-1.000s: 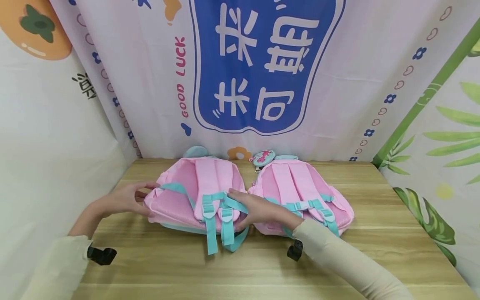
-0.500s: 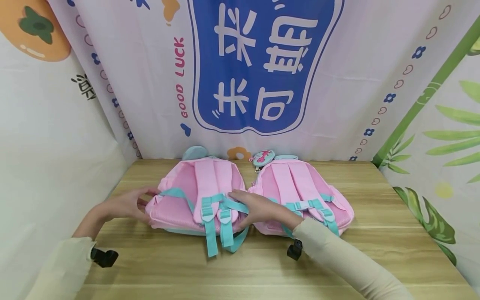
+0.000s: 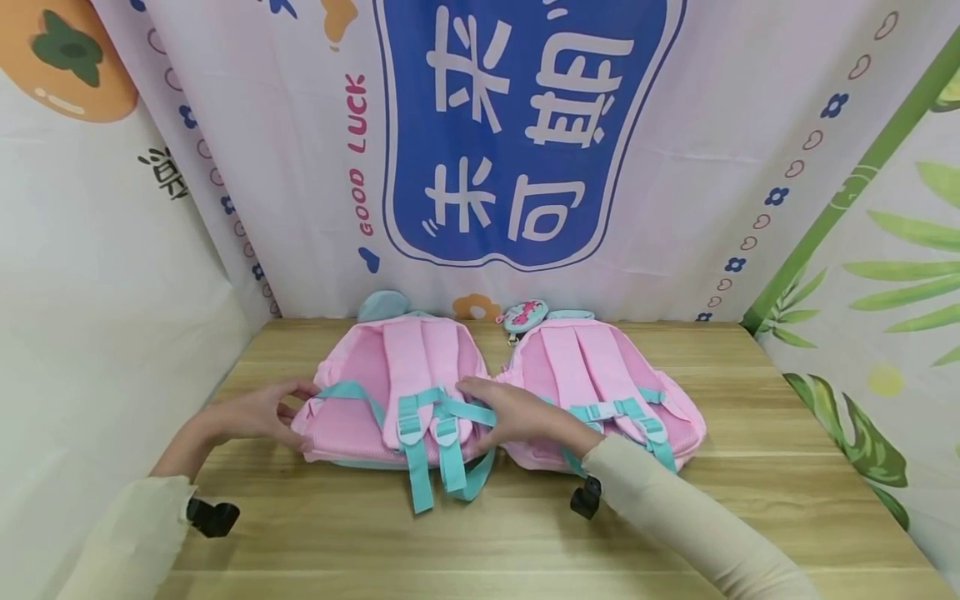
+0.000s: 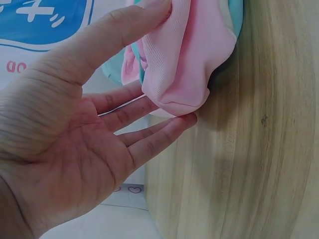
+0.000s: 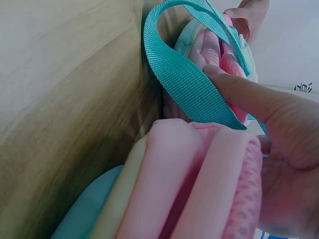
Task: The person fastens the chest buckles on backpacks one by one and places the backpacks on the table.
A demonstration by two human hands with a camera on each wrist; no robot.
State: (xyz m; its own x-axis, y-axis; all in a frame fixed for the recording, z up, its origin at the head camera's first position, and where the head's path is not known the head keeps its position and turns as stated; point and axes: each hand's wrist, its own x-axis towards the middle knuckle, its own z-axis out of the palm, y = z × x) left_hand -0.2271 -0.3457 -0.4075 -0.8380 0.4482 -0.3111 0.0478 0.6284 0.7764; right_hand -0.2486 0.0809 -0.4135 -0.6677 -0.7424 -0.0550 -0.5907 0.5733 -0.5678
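Observation:
Back up on the wooden table lies a pink backpack [image 3: 360, 433] with pink shoulder straps and teal webbing. My left hand [image 3: 258, 417] is at its left bottom corner; in the left wrist view the fingers [image 4: 154, 142] stretch out straight against the pink fabric, and the thumb touches it higher up. Against the backpack's right side rests my right hand [image 3: 517, 417], beside the teal strap [image 5: 189, 82]. Its thumb [image 5: 244, 92] lies straight along that side, while its other fingers are mostly hidden. A second, similar pink backpack [image 3: 682, 425] lies to the right, partly under my right forearm.
A round teal pouch with a pink print [image 3: 525, 316] is clipped to the second backpack. Another round teal piece [image 3: 382, 306] shows behind the first. The wooden table [image 3: 450, 550] meets a printed cloth backdrop [image 3: 675, 192] at its back edge, with cloth walls on both sides.
The left backpack's near left corner has lowered slightly, so the bag lies flatter. My left hand has shifted slightly right with it. My right hand has stayed nearly still.

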